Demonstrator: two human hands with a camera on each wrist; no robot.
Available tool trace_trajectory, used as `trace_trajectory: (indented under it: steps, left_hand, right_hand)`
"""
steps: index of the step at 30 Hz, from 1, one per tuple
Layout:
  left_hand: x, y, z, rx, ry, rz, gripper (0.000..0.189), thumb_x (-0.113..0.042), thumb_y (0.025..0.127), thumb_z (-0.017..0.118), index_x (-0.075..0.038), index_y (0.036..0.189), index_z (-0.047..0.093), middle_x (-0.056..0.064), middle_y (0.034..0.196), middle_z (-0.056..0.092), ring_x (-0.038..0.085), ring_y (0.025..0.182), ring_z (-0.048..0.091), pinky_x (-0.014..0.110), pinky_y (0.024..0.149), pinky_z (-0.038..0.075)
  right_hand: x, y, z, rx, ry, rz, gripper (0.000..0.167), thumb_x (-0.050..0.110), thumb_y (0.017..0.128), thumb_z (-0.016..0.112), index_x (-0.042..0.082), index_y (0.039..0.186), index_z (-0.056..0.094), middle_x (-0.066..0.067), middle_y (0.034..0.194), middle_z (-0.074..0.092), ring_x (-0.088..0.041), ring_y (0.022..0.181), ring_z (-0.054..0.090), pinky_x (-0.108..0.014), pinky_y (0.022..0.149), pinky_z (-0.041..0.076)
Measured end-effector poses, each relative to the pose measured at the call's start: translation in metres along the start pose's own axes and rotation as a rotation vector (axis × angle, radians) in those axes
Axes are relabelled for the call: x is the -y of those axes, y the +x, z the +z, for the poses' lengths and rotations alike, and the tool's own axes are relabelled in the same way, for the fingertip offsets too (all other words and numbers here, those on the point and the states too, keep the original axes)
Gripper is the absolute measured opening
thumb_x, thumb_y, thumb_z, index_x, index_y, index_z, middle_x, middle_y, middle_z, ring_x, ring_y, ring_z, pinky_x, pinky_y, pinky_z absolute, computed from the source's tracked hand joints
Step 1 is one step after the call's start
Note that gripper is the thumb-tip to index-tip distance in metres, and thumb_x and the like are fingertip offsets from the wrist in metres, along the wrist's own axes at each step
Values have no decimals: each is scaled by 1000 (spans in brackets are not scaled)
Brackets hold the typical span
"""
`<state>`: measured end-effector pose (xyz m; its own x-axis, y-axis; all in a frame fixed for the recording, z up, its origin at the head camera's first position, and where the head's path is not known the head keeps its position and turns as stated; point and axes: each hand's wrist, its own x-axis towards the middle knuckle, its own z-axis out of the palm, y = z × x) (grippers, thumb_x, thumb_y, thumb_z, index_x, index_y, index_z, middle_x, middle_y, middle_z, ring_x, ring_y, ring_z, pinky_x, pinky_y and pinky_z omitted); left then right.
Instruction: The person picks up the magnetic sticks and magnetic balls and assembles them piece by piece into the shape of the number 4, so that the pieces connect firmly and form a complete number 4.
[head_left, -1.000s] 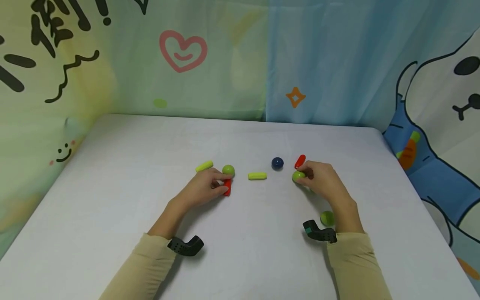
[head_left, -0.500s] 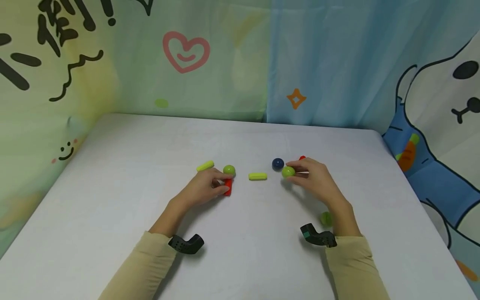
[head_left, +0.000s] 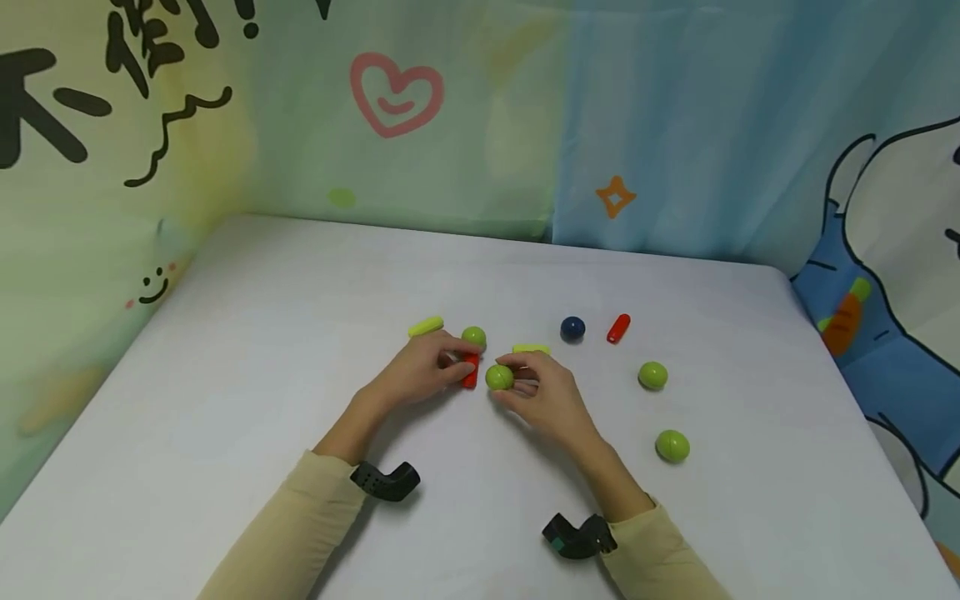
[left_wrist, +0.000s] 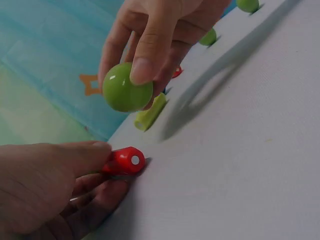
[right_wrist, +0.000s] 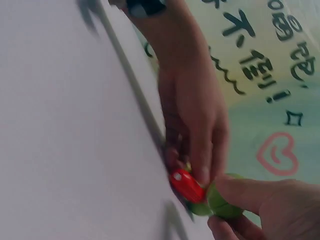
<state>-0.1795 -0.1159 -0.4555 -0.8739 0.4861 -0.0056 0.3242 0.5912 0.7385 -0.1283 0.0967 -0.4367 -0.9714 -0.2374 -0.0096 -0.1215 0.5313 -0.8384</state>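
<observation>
Grip of left hand (head_left: 422, 368) is pinching a red rod (head_left: 470, 381), long axis running near-to-far; right hand (head_left: 550, 397), a green ball (head_left: 498, 377).

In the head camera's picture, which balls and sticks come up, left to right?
Left yellow stick, first green ball, held green ball, second yellow stick, blue ball, loose red stick, farther green ball, nearer green ball. Place unclear: other red stick in the left hand.

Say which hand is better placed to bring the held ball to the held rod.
Probably the right hand: it pinches a green ball near the red rod the left hand holds.
</observation>
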Motion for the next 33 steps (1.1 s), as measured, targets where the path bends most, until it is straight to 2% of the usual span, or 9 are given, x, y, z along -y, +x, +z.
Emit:
trace_trajectory:
  steps: [9, 16, 24, 33]
  left_hand:
    - [1, 3, 2, -40, -47, -28, 26, -17, 89, 67, -14, 115, 69, 1, 104, 69, 11, 82, 64, 22, 67, 49]
    - [-1, 2, 2, -45, -80, -40, 25, -17, 89, 68, -13, 113, 70, 2, 102, 69, 10, 80, 64, 22, 67, 50]
    - [1, 4, 5, -50, -75, -32, 24, -19, 88, 68, -14, 112, 70, 0, 99, 69, 9, 79, 63, 23, 69, 50]
    - [1, 3, 4, -60, -90, -37, 23, -19, 88, 69, -15, 111, 70, 0, 98, 69, 10, 77, 62, 23, 66, 49]
  right_hand:
    - [4, -9, 26, -100, -79, -3, 36, 10, 73, 82, 9, 106, 66, -4, 106, 67, -17, 96, 68, -23, 79, 54]
    - [5, -12, 36, -104, -114, -16, 35, 11, 72, 82, 9, 102, 65, -4, 102, 64, -15, 91, 68, -19, 75, 54]
    - [3, -13, 39, -105, -122, -24, 34, 11, 72, 82, 8, 100, 64, -4, 101, 63, -15, 90, 68, -18, 74, 54]
    - [2, -11, 41, -110, -123, -73, 35, 9, 72, 83, 6, 99, 62, -6, 99, 63, -16, 89, 68, -19, 74, 54]
